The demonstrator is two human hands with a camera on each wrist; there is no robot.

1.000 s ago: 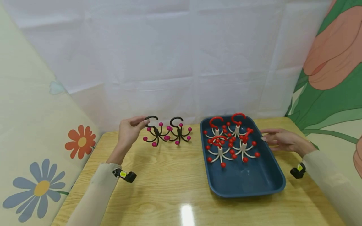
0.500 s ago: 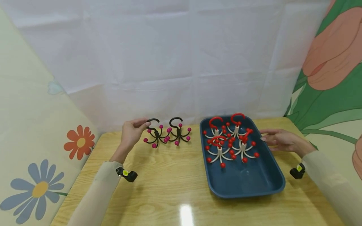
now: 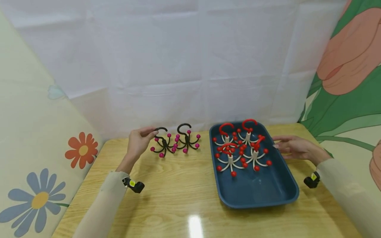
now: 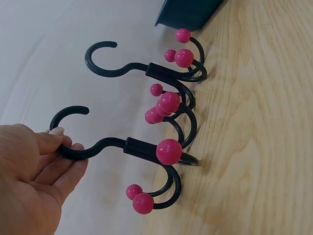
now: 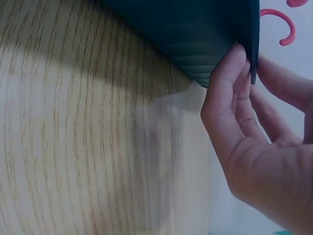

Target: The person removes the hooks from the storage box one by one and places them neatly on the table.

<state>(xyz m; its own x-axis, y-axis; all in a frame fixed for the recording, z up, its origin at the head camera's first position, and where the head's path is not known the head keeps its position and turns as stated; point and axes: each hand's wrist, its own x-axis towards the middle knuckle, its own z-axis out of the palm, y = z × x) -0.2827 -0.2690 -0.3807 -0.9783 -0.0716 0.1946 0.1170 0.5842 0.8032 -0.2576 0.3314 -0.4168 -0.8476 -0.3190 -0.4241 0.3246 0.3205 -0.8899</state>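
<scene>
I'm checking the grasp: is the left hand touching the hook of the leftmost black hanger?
Touching. The left wrist view shows the left hand pinching the black hook between thumb and fingers.

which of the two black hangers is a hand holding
The black hanger on the left in the head view: the left hand pinches its hook. The other black hanger, nearer the blue tray, is in neither hand.

Glare (image 3: 195, 226) streaks the table (image 3: 166, 191); the right wrist view is dimmer.

Booth-like space, wooden table (image 3: 166, 191), white sheet (image 3: 148, 66), flowered panels (image 3: 351, 72)
</scene>
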